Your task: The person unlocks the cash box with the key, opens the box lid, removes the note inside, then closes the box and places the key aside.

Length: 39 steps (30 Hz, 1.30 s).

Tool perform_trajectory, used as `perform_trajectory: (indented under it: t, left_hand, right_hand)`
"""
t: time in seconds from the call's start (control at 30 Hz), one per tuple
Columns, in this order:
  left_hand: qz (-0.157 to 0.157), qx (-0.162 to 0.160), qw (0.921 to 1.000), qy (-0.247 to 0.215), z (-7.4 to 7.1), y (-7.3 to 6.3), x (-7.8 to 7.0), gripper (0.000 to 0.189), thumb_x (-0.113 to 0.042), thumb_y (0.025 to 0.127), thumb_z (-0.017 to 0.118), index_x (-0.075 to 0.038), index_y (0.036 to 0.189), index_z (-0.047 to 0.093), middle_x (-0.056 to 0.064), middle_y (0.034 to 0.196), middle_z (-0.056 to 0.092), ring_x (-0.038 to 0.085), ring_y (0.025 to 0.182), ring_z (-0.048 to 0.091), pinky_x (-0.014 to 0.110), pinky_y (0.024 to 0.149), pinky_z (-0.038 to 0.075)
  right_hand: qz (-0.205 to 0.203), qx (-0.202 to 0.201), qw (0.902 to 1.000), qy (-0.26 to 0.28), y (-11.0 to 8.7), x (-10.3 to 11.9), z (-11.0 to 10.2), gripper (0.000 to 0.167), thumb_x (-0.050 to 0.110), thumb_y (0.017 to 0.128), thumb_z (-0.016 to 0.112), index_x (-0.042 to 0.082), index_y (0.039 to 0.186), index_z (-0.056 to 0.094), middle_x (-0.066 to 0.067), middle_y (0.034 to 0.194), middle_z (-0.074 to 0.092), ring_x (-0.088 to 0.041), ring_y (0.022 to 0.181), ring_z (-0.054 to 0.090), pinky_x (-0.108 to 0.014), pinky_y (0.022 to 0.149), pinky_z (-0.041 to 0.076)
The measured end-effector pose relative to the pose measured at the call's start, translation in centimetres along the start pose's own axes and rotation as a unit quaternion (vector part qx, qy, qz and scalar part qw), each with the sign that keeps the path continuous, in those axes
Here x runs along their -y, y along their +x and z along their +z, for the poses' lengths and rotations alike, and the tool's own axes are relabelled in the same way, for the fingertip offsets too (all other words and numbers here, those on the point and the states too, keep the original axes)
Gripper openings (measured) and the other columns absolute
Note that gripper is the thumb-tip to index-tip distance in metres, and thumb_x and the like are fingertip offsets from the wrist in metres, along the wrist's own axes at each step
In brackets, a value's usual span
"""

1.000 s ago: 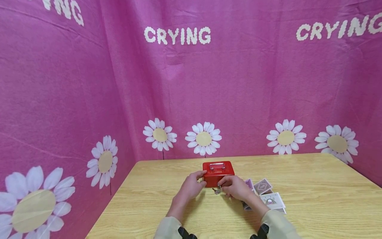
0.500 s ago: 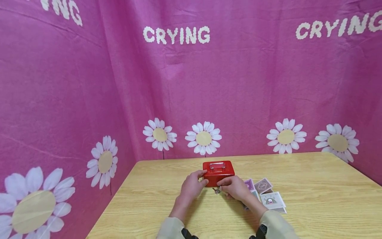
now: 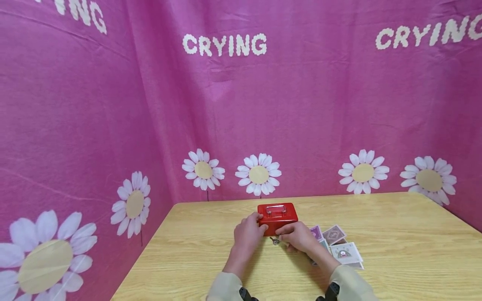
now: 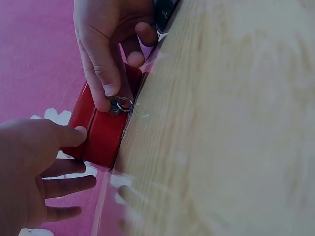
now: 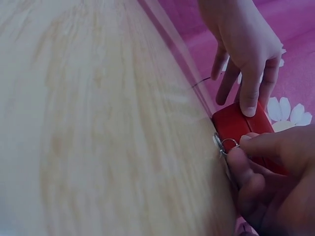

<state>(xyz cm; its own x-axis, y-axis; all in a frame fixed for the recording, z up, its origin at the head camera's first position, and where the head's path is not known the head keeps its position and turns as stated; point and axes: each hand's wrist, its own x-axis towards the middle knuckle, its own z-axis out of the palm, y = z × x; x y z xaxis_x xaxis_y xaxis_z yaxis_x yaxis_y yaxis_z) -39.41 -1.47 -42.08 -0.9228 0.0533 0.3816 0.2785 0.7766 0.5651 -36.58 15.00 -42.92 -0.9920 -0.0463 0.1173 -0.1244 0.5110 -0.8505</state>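
Observation:
A small red cash box (image 3: pixel 278 224) with a metal carry handle (image 3: pixel 276 210) on its lid sits on the table, lid down. My left hand (image 3: pixel 248 232) holds its left front corner, thumb on the front face. In the left wrist view, several fingers of the left hand (image 4: pixel 29 172) stretch past the box's side. My right hand (image 3: pixel 297 236) is at the box's front, thumb and index finger pinching a key (image 4: pixel 115 106) against the front face. From it a metal ring (image 5: pixel 230 144) hangs, with another key (image 3: pixel 275 241) dangling below. The pinched key's tip is hidden.
Several printed paper notes (image 3: pixel 344 253) lie in a loose pile right of the box, partly behind my right forearm. The wood-grain table (image 3: pixel 188 251) ends at a pink cloth backdrop (image 3: pixel 301 104) with daisies and lettering, behind and to the left.
My left hand has slid a little to the right, and its thumb now reaches further across the box's front. My right hand stays at the key; the box and notes stay put.

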Motion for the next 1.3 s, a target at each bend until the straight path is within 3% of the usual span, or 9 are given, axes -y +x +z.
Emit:
perform_trajectory:
  t: [0.3, 0.57, 0.8, 1.1, 1.3]
  left_hand:
    - [-0.007, 0.01, 0.9999, 0.003, 0.02, 0.06, -0.12, 0.033, -0.023, 0.087, 0.076, -0.01, 0.117, 0.071, 0.007, 0.109, 0.075, 0.025, 0.095, 0.07, 0.042, 0.083, 0.053]
    - [0.012, -0.007, 0.9997, 0.021, 0.06, 0.2, -0.08, 0.029, -0.022, 0.087, 0.077, -0.009, 0.113, 0.073, 0.008, 0.104, 0.076, 0.026, 0.088, 0.07, 0.04, 0.074, 0.053]
    - [0.007, -0.003, 0.9994, 0.034, 0.26, 0.22, -0.08, 0.031, -0.023, 0.086, 0.077, -0.01, 0.114, 0.072, 0.007, 0.103, 0.076, 0.026, 0.088, 0.07, 0.04, 0.075, 0.054]
    - [0.009, 0.005, 0.9999, 0.013, -0.14, 0.15, 0.06, 0.03, -0.021, 0.086, 0.077, -0.01, 0.114, 0.072, 0.008, 0.106, 0.076, 0.027, 0.091, 0.07, 0.042, 0.078, 0.054]
    - [0.008, 0.014, 0.9998, 0.012, -0.2, 0.21, -0.06, 0.031, -0.023, 0.087, 0.077, -0.01, 0.114, 0.072, 0.007, 0.108, 0.076, 0.026, 0.093, 0.07, 0.042, 0.08, 0.054]
  right_hand:
    - [0.04, 0.003, 0.9989, 0.024, -0.22, 0.52, 0.0, 0.018, 0.004, 0.091, 0.065, 0.002, 0.106, 0.075, -0.007, 0.082, 0.073, -0.012, 0.045, 0.06, -0.022, 0.038, 0.035]
    - [0.033, 0.014, 0.9986, 0.039, 0.28, 0.0, -0.03, 0.019, 0.005, 0.091, 0.066, 0.001, 0.107, 0.074, -0.006, 0.074, 0.071, -0.01, 0.044, 0.059, -0.02, 0.038, 0.034]
    - [0.035, 0.019, 0.9984, 0.04, 0.3, -0.11, -0.15, 0.016, 0.006, 0.091, 0.066, 0.003, 0.105, 0.075, -0.004, 0.075, 0.071, -0.011, 0.047, 0.061, -0.021, 0.039, 0.034]
    - [0.031, 0.012, 0.998, 0.055, -0.21, 0.44, 0.35, 0.025, 0.002, 0.091, 0.062, -0.004, 0.112, 0.072, -0.009, 0.08, 0.072, -0.014, 0.048, 0.065, -0.02, 0.038, 0.034]
    - [0.038, -0.004, 0.9984, 0.041, -0.12, 0.44, 0.51, 0.022, 0.002, 0.09, 0.063, -0.001, 0.108, 0.074, -0.007, 0.069, 0.068, -0.01, 0.043, 0.057, -0.02, 0.037, 0.033]
